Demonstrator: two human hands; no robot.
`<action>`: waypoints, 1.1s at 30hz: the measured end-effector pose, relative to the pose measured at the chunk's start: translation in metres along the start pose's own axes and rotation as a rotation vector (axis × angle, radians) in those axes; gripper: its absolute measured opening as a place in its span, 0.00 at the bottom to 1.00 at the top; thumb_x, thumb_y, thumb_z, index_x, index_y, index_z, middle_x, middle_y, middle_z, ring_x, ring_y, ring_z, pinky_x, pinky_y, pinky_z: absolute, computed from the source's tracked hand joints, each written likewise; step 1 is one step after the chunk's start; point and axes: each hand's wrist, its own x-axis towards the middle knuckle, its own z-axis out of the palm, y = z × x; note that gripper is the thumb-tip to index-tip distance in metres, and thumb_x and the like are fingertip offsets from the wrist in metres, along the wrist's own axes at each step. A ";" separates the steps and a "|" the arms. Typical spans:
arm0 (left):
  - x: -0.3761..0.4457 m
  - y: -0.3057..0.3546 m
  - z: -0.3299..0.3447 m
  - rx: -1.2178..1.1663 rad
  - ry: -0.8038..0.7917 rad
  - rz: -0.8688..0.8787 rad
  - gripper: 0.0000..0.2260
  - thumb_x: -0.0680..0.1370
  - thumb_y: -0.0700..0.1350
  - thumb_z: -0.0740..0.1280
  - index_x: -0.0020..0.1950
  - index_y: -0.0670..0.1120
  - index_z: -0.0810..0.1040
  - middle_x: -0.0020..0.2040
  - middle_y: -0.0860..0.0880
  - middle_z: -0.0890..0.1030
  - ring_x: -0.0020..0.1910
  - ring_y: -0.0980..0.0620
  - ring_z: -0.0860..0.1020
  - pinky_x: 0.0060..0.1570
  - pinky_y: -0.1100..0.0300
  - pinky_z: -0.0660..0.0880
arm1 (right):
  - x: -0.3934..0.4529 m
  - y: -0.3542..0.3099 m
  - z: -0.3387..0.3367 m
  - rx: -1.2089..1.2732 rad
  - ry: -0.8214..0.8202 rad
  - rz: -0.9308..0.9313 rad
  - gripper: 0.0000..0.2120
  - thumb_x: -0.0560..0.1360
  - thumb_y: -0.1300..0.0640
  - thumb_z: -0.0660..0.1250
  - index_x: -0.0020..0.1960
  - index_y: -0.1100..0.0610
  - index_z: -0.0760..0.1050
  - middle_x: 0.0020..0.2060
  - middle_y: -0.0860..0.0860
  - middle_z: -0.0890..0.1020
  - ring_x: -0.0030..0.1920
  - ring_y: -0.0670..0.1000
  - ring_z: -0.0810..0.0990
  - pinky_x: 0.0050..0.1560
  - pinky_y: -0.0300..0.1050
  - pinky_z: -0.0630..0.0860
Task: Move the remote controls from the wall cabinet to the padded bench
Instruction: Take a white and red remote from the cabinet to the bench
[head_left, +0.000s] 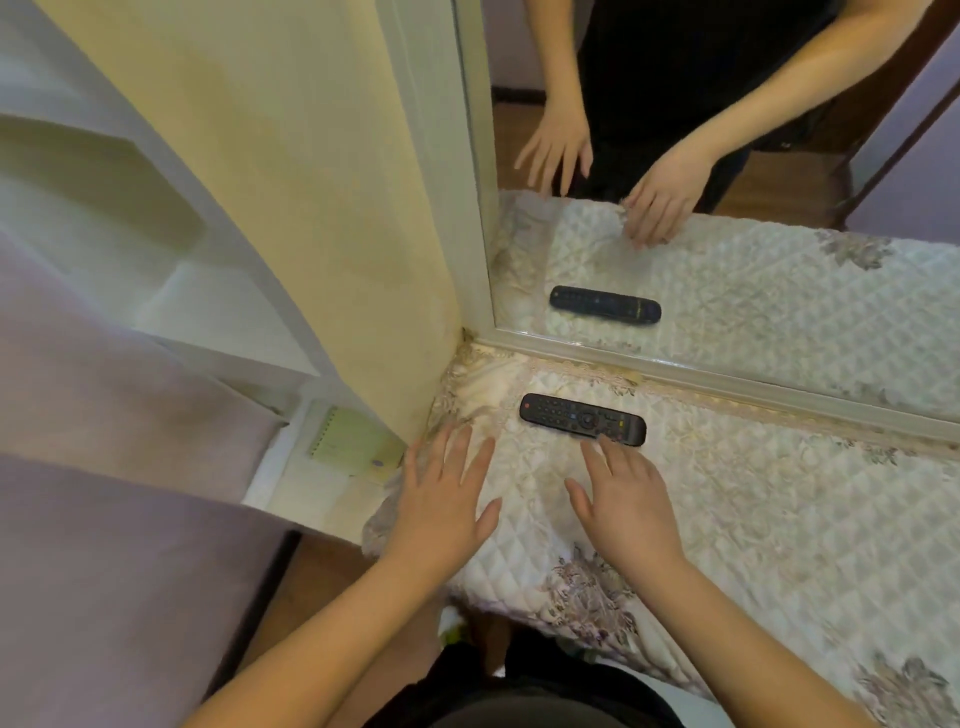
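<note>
One black remote control (582, 419) lies flat on the padded bench (753, 519), close to the mirror's lower frame. My right hand (621, 499) hovers just in front of it with fingers spread and straight; one fingertip reaches the remote's near edge. My left hand (447, 488) is open too, fingers spread over the bench's left end, holding nothing. The wall cabinet (171, 291) stands to the left with white shelves; no remote shows in it.
A mirror (727, 260) behind the bench reflects the remote, my hands and torso. A cream wall panel (332, 208) separates cabinet and bench. A green notepad (345, 444) lies on the low shelf. A lilac door panel (104, 519) fills the lower left.
</note>
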 end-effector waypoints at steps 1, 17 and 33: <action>-0.008 -0.002 0.000 -0.011 0.010 -0.011 0.29 0.75 0.59 0.57 0.73 0.48 0.67 0.72 0.43 0.69 0.72 0.40 0.66 0.64 0.34 0.65 | -0.003 -0.004 0.002 -0.009 -0.020 -0.021 0.26 0.77 0.42 0.54 0.63 0.59 0.77 0.60 0.59 0.80 0.59 0.60 0.79 0.59 0.56 0.74; -0.163 -0.104 0.007 -0.231 -0.025 -0.391 0.29 0.79 0.64 0.44 0.77 0.59 0.38 0.80 0.52 0.47 0.78 0.48 0.45 0.73 0.39 0.48 | -0.055 -0.156 0.009 -0.096 -0.104 -0.329 0.37 0.79 0.38 0.38 0.64 0.58 0.76 0.62 0.57 0.79 0.62 0.61 0.77 0.61 0.57 0.73; -0.468 -0.196 0.038 -0.261 0.064 -1.058 0.33 0.75 0.65 0.39 0.77 0.54 0.54 0.79 0.48 0.51 0.78 0.44 0.46 0.72 0.37 0.42 | -0.202 -0.425 0.043 -0.135 -0.013 -1.038 0.26 0.78 0.44 0.51 0.70 0.55 0.70 0.67 0.55 0.75 0.66 0.58 0.73 0.66 0.55 0.69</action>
